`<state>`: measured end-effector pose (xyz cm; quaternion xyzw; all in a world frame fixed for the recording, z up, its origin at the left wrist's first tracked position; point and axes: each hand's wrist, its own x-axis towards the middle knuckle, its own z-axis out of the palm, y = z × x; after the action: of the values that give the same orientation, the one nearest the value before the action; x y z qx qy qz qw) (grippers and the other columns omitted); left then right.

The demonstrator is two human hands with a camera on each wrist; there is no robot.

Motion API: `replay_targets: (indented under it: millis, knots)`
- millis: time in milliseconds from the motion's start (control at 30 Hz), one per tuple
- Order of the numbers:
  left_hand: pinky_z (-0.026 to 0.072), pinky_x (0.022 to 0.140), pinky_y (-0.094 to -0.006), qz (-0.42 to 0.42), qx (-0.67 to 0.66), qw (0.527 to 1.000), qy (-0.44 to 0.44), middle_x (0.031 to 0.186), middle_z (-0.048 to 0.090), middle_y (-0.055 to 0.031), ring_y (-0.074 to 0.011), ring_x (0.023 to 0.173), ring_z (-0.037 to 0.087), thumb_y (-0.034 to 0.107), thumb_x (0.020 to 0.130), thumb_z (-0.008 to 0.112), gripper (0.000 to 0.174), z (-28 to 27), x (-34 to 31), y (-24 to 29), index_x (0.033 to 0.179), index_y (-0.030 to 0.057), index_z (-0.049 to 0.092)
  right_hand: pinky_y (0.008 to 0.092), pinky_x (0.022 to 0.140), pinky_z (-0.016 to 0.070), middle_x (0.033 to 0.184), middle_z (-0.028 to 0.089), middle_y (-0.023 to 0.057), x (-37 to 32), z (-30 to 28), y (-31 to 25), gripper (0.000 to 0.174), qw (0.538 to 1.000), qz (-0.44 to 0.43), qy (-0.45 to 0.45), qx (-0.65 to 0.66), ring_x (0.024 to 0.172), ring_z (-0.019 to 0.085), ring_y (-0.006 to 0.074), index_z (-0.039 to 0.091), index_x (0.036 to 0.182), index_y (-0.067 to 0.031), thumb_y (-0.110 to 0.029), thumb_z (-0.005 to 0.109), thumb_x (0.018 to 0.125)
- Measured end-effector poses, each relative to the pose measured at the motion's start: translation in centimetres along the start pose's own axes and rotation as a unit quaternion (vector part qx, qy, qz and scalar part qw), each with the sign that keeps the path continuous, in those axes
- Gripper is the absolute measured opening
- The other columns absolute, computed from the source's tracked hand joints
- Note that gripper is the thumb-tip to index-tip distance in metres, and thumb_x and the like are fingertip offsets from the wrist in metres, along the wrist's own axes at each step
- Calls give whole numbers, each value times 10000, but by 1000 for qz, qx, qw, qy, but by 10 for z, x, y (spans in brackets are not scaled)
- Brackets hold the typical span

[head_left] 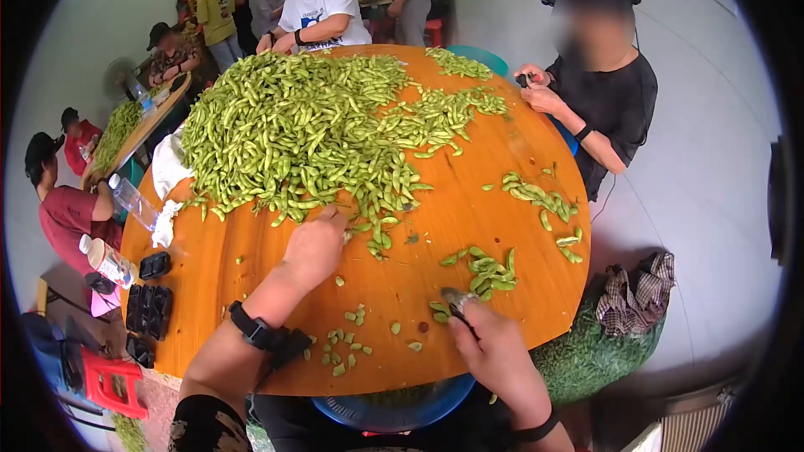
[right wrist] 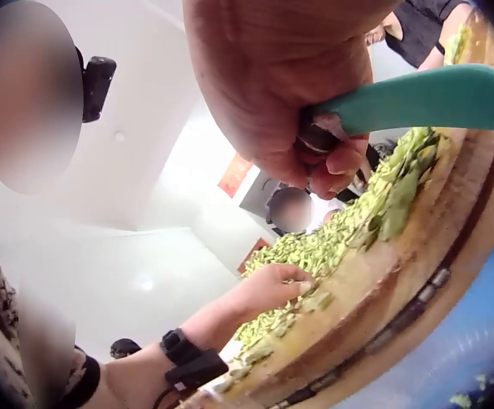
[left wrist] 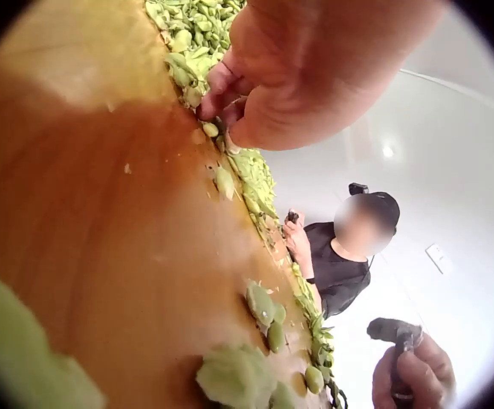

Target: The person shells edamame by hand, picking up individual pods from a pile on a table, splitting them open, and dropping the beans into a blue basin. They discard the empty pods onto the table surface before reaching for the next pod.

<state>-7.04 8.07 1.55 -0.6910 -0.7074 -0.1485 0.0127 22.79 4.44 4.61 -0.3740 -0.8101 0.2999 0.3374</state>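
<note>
A large heap of green pods [head_left: 285,125] covers the far left of the round wooden table [head_left: 452,201]. At its near edge is my left hand [head_left: 314,247], fingers bent toward the thumb among pods; whether a pod is pinched between them is unclear. My right hand [head_left: 498,360] grips a tool with a dark, worn end [head_left: 458,300] over the table's near right, beside a few pods [head_left: 490,272]. In the right wrist view a long teal part of the tool [right wrist: 426,100] juts from the right hand [right wrist: 289,85]. Small green pieces [head_left: 339,351] lie between the hands.
Black trays [head_left: 149,310], a white bottle [head_left: 107,261] and a clear bottle [head_left: 134,201] stand at the left edge. A blue basin [head_left: 394,410] is below the near edge, a filled green bag [head_left: 599,351] at the right. Several people surround the tables.
</note>
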Motion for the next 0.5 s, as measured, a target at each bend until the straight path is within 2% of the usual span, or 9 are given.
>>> replay_targets:
  millis: [67,133,200,233,267,300,367,433,500]
  knots:
    - [507,711,-446,-13,4,1000,3,950,591,-168,-383,814,612,14,797,598,241,-4,-5,6,1038,21,595,368,645,487,802,600,190,9,8,-6,142,997,-28,16,65,717,609,365,576,1009,9,-54,583,883]
    - [511,698,-441,-22,6,1000,4,968,594,-178,-388,794,614,-10,798,584,245,-6,-16,17,1041,23,595,358,599,476,787,593,173,15,19,3,128,996,-10,-8,87,677,605,338,569,998,6,-65,575,892]
    - [511,635,-381,51,-271,961,36,974,628,-139,-304,709,632,-77,825,526,320,-7,-36,30,1117,35,594,348,553,464,771,586,155,17,23,2,116,993,11,-33,109,637,600,310,561,987,2,-75,566,901]
    - [511,635,-381,54,-274,960,33,974,628,-139,-304,709,632,-77,825,526,320,-15,-45,43,1117,35,594,309,522,446,730,577,106,19,24,-1,109,972,115,-76,191,592,575,225,570,979,-1,-90,562,916]
    - [498,614,-332,-19,-399,916,-31,963,639,-104,-230,688,618,-99,842,491,366,-27,-53,61,1165,42,588,271,491,428,689,568,56,20,25,-4,110,931,216,-117,269,546,550,140,580,971,-5,-104,557,930]
    - [485,593,-284,-92,-512,849,-94,953,649,-69,-156,667,604,-122,858,456,414,-31,-58,72,1214,49,582,271,491,428,689,568,56,19,28,-3,110,931,219,-115,268,546,550,140,580,971,-5,-104,557,930]
    - [474,589,-252,-51,-526,846,-73,932,640,-42,-107,658,574,-118,868,452,433,-16,-65,76,1245,58,574,218,460,396,663,536,-21,16,36,-1,116,895,247,-111,353,543,493,33,591,940,-19,-132,564,941]
    - [467,584,-225,90,-480,872,16,900,619,-35,-76,646,551,-103,874,481,444,5,-64,71,1270,76,575,208,449,375,647,539,-26,13,40,-4,135,889,254,-96,370,521,485,34,584,866,-35,-143,568,944]
    - [475,590,-240,59,-471,879,-44,900,614,-47,-107,675,575,-85,868,510,437,1,-72,68,1269,78,574,198,439,354,631,541,-30,9,42,-3,187,881,261,-83,385,499,477,36,577,791,-52,-155,573,947]
